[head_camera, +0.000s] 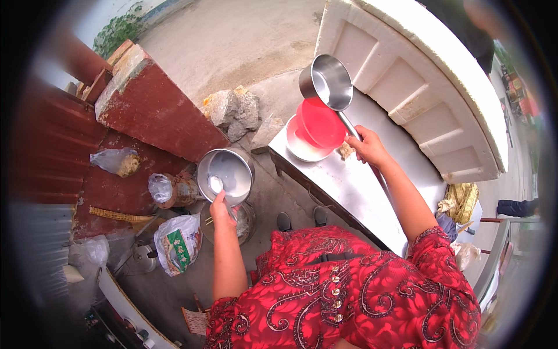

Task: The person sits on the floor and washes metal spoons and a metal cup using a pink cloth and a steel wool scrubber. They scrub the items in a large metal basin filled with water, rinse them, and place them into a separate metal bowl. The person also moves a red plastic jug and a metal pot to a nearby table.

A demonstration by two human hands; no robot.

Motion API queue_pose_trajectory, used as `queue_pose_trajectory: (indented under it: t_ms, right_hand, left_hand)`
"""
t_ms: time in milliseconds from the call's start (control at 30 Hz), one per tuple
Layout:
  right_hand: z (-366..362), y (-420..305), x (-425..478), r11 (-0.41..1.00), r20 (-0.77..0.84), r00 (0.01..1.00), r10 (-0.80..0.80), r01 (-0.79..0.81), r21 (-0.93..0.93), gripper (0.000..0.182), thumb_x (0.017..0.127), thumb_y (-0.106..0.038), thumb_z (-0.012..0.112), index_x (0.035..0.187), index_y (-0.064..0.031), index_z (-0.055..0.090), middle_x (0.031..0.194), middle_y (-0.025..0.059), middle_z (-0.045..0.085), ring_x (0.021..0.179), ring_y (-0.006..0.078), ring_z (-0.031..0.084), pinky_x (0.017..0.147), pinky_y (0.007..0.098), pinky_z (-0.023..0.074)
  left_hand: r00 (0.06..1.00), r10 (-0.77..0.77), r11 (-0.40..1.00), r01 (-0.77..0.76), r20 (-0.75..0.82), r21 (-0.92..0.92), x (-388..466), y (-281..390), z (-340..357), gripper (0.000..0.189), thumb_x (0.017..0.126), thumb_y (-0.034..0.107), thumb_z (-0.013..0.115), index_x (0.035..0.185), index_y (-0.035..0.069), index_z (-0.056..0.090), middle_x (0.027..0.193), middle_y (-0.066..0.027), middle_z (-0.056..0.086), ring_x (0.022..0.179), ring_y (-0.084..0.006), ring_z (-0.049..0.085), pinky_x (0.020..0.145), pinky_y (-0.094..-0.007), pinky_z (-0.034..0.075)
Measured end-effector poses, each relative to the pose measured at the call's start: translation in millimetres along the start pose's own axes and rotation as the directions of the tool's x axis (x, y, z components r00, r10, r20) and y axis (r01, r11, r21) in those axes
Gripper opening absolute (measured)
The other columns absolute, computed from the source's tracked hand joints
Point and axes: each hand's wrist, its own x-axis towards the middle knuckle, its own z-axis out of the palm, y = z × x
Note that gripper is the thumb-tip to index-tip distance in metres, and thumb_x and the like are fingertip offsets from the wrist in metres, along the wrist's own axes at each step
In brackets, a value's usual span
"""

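Observation:
In my left hand (223, 212) is a metal handle, held at the near rim of a deep steel pot (237, 179). A small shiny spoon-like bowl (215, 184) shows inside the pot; which of the two the handle belongs to, I cannot tell. My right hand (368, 146) grips the handle of a steel dipper (326, 80), its mouth tilted towards me. Under the dipper a red plastic bowl (321, 126) leans over a white-lined bowl (305, 152) on the metal tabletop (331, 183). My right fingertips meet the red rim; whether they hold it is unclear.
A large white foam box (405, 91) stands along the table's far side. Rocks (235, 109) and a red-painted block (161, 104) lie ahead. To my left are a printed plastic bag (178, 244), a bagged container (172, 189) and a bucket (244, 224) below the pot.

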Motion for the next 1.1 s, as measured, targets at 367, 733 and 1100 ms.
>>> queue_pose_trajectory:
  t_ms: [367, 733, 1100]
  right_hand:
    - [21, 21, 44, 0.985, -0.159, 0.987, 0.025, -0.051, -0.164, 0.038, 0.067, -0.020, 0.069, 0.091, 0.0019, 0.051, 0.070, 0.0155, 0.061, 0.051, 0.0200, 0.061, 0.047, 0.0319, 0.0490]
    - [39, 38, 59, 0.916, 0.074, 0.982, 0.172, -0.187, 0.354, 0.026, 0.074, -0.008, 0.063, 0.097, 0.0005, 0.055, 0.071, 0.0076, 0.059, 0.048, 0.0111, 0.053, 0.039, 0.0234, 0.0401]
    - [91, -51, 5, 0.989, 0.265, 0.963, -0.043, 0.005, 0.145, 0.019, 0.078, -0.006, 0.058, 0.095, 0.0035, 0.054, 0.073, 0.0092, 0.059, 0.048, 0.0120, 0.054, 0.039, 0.0230, 0.0414]
  left_hand:
    - [0.969, -0.120, 0.989, 0.134, 0.214, -0.055, 41, -34, 218, 0.046, 0.082, 0.018, 0.046, 0.127, 0.010, 0.036, 0.119, -0.0102, 0.049, 0.103, -0.0324, 0.055, 0.092, -0.0564, 0.036]
    - [0.973, -0.081, 0.972, 0.125, 0.216, -0.200, 47, -64, 215, 0.013, 0.076, 0.011, 0.049, 0.084, 0.000, 0.051, 0.088, -0.0096, 0.055, 0.083, -0.0230, 0.057, 0.077, -0.0357, 0.047]
    - [1.000, -0.002, 0.914, 0.012, 0.024, -0.405, -23, -14, 130, 0.011, 0.074, 0.013, 0.052, 0.069, 0.004, 0.049, 0.074, -0.0055, 0.054, 0.068, -0.0182, 0.055, 0.065, -0.0350, 0.047]
